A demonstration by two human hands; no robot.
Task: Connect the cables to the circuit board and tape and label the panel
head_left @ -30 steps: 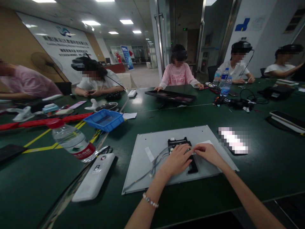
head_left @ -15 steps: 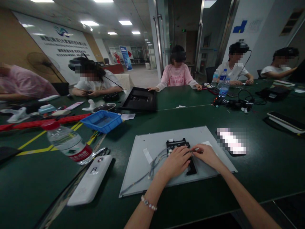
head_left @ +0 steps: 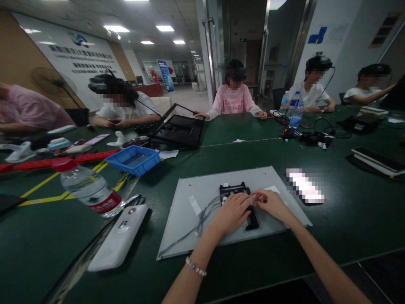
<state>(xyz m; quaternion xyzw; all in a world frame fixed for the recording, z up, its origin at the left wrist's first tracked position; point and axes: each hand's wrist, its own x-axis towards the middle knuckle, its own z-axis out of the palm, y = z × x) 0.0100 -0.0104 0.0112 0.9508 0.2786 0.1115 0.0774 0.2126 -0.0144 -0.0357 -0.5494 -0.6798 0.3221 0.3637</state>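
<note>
A flat pale grey panel (head_left: pixel 186 223) lies on the green table, with a black plastic frame (head_left: pixel 252 221) on its middle. My left hand (head_left: pixel 232 211) rests over the frame, fingers together and pressing on it; whatever lies under the fingertips is hidden. Just right of it, my right hand (head_left: pixel 268 202) is pinched at the frame's right side, on something too small to make out. Thin grey cables (head_left: pixel 202 217) run from the frame towards the panel's lower left corner. A white strip (head_left: pixel 195 205) lies left of the cables.
Left of the panel are a white power bank (head_left: pixel 118 238), a water bottle (head_left: pixel 91 190) and a blue tray (head_left: pixel 134 160). A phone (head_left: pixel 304 185) with a lit screen lies to the right. Across the table, a person's hand touches a black hinged case (head_left: pixel 180 131). Other people sit around.
The black case across the table now shows a raised thin frame behind it. My hands stay at the black frame, with the right fingers slightly shifted. The whole view has moved a little.
</note>
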